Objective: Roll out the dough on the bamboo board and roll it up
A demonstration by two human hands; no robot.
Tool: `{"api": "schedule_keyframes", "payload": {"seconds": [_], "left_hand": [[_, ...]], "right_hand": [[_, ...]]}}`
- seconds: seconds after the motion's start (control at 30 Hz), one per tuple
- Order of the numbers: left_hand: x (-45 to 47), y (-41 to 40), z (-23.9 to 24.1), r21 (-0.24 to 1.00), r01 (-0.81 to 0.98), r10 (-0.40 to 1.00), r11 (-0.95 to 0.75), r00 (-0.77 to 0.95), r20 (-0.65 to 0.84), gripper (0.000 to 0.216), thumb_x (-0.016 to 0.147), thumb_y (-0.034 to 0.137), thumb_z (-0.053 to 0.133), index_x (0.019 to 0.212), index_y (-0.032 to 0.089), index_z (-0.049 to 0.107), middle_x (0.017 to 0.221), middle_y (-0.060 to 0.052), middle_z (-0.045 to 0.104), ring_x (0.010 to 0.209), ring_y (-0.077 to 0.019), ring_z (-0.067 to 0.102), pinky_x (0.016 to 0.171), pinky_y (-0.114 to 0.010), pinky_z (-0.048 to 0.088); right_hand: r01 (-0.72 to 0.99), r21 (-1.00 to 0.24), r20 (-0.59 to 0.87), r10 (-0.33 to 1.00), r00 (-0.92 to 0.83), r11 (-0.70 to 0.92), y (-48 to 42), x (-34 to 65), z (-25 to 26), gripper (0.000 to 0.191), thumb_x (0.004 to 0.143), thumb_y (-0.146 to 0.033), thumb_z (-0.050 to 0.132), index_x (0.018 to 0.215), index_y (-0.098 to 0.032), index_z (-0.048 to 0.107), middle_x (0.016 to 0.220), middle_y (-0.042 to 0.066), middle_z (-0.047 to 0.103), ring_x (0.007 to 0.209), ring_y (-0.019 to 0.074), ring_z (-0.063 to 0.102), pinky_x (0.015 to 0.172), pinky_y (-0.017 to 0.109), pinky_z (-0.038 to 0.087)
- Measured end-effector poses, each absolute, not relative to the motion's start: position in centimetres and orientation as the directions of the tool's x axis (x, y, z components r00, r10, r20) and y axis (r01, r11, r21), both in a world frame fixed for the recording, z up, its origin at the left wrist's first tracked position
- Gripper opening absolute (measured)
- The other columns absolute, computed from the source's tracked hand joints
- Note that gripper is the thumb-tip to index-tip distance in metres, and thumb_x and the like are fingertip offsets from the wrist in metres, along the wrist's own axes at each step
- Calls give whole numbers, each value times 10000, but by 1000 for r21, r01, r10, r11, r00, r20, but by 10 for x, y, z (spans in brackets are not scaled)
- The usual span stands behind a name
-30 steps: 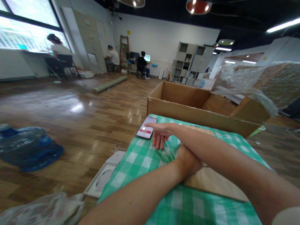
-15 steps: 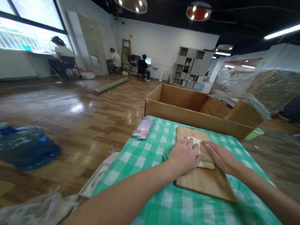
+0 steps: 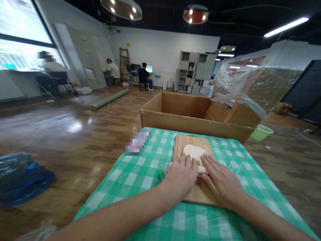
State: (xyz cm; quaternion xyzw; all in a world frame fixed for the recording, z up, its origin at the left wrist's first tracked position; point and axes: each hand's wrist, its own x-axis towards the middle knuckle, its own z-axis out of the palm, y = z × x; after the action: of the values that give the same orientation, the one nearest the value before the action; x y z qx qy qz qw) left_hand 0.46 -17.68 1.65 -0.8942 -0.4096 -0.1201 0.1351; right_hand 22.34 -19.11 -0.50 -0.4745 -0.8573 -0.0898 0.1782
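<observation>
A pale slab of dough (image 3: 193, 152) lies on a wooden board (image 3: 191, 143) set on a green checked tablecloth (image 3: 140, 177). My left hand (image 3: 181, 176) lies flat with its fingers stretched out on the near left edge of the dough. My right hand (image 3: 220, 181) rests flat beside it, fingers out on the dough's near right edge. Both hands press down side by side and hold nothing.
A phone (image 3: 137, 143) lies on the cloth at the far left. An open cardboard box (image 3: 185, 112) stands behind the table, with plastic wrap (image 3: 240, 87) to its right. A blue water bottle (image 3: 20, 175) lies on the wooden floor. People sit at desks far off.
My right hand left the phone and came back to the dough beside my left hand. Both hands have slid toward me along the board. The view has shifted.
</observation>
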Motion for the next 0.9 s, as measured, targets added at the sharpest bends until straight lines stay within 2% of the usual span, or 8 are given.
{"api": "schedule_keyframes", "payload": {"seconds": [0.1, 0.17, 0.27, 0.37, 0.5, 0.67, 0.8, 0.9], "left_hand": [[7, -185, 18, -182, 747, 703, -639, 664, 255, 383, 1018, 164, 469, 1347, 36, 617, 1363, -282, 657, 1252, -358, 673, 936, -461, 590], [8, -188, 19, -198, 725, 687, -660, 688, 233, 353, 1003, 134, 497, 1302, 26, 649, 1318, -277, 685, 1202, -340, 705, 950, -437, 593], [7, -186, 16, -186, 690, 646, -699, 721, 250, 349, 1002, 189, 552, 1294, 34, 664, 1307, -247, 703, 1209, -327, 703, 1000, -426, 577], [7, -182, 9, -183, 669, 608, -720, 736, 298, 419, 1015, 295, 580, 1336, 32, 643, 1357, -235, 680, 1261, -321, 673, 1064, -421, 544], [4, -174, 3, -175, 682, 593, -710, 712, 376, 450, 1067, 360, 472, 1361, 57, 630, 1432, -220, 634, 1358, -324, 599, 1125, -458, 493], [-1, -157, 11, -93, 726, 645, -681, 655, 394, 533, 1091, 439, 365, 1494, 130, 526, 1601, -202, 465, 1479, -350, 458, 1154, -536, 433], [0, -137, 17, -28, 766, 703, -642, 603, 376, 536, 1104, 469, 289, 1495, 182, 516, 1569, -177, 509, 1432, -318, 507, 1168, -516, 397], [1, -121, 19, -39, 746, 698, -664, 638, 323, 522, 1113, 444, 247, 1466, 190, 536, 1497, -164, 571, 1382, -305, 542, 1131, -483, 420]], "right_hand": [[829, -10, 353, 778, -521, 559, -206, 221, 2, 719, 1038, -454, 498, 1676, -229, 256, 1670, 110, 357, 1533, 333, 355, 1219, 562, 395], [811, -16, 314, 773, -551, 585, -214, 221, 6, 746, 1032, -471, 505, 1680, -215, 237, 1685, 103, 323, 1544, 318, 335, 1239, 539, 372], [801, -42, 277, 777, -565, 597, -219, 221, 8, 722, 1043, -492, 483, 1664, -182, 283, 1672, 109, 355, 1538, 296, 354, 1241, 497, 379], [824, -59, 285, 800, -527, 564, -215, 221, 8, 651, 1058, -500, 446, 1618, -173, 393, 1626, 127, 443, 1505, 306, 416, 1211, 508, 417], [847, -43, 296, 817, -495, 529, -200, 222, 13, 582, 1091, -468, 350, 1561, -149, 476, 1595, 155, 487, 1485, 324, 444, 1192, 545, 420], [859, -54, 272, 835, -477, 509, -174, 222, 26, 612, 1100, -505, 271, 1563, -156, 467, 1642, 152, 420, 1519, 318, 388, 1197, 528, 405], [838, -95, 212, 834, -510, 537, -147, 224, 27, 640, 1113, -501, 192, 1581, -143, 440, 1619, 141, 461, 1529, 292, 373, 1234, 509, 352], [816, -100, 170, 817, -550, 570, -126, 229, 19, 627, 1115, -470, 192, 1577, -130, 445, 1603, 144, 482, 1525, 291, 381, 1236, 491, 348]]}}
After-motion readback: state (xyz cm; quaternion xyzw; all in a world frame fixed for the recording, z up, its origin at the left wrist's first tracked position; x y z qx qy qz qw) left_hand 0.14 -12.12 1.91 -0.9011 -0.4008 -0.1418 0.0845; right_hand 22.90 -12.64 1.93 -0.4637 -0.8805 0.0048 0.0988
